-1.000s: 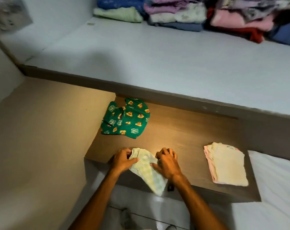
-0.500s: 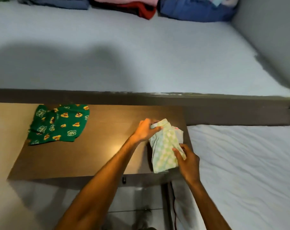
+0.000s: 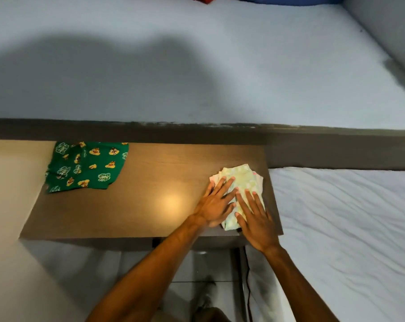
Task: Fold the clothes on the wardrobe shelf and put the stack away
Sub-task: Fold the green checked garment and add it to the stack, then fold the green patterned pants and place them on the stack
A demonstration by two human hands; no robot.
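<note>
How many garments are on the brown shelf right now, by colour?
Green print garment: 1, lying unfolded at the left
Pale checked garment: 1, on top of the stack at the right, under both hands
Pink edge in the stack: at least 1; lower layers are hidden
Total: at least 3

A single head-worn camera looks steeply down and forward from above the near edge of the brown desk [image 3: 127, 205]. It sits close: both forearms enter from the bottom edge and reach up into the middle of the frame. The desk fills the centre band. Beyond the desk's far edge lies the pale wardrobe shelf [image 3: 196, 66], running to the top of the view. To the right of the desk is a white bed [image 3: 347, 228]; below it, the floor. Wide-angle bending shows at the borders.
</note>
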